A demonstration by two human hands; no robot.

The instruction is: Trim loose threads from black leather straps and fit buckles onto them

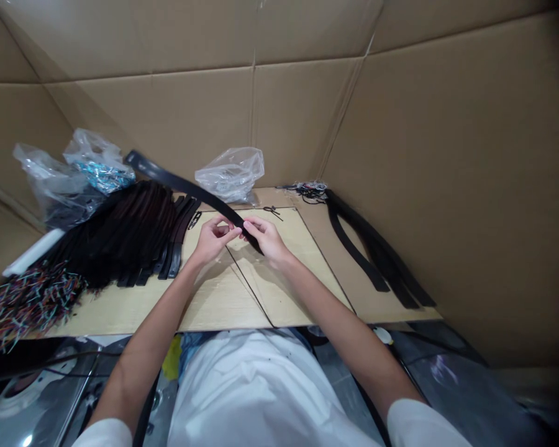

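A long black strap (186, 185) rises up and to the left from between my hands, its lower part bent over my right palm. My right hand (268, 241) is closed around that lower part, thumb on top. My left hand (213, 239) is pinched shut beside the strap, thumb tip close to my right fingers. From under it a thin black cord (249, 285) runs down to the board's front edge. The cord's upper end is hidden by my fingers.
On the left lie a heap of dark straps (121, 236), coloured thread ends (32, 301) and plastic bags (56, 180). Another clear bag (233, 174) stands at the back. More black straps (377, 248) lie right, near tangled threads (311, 191). Cardboard walls (447, 155) surround the board (302, 273).
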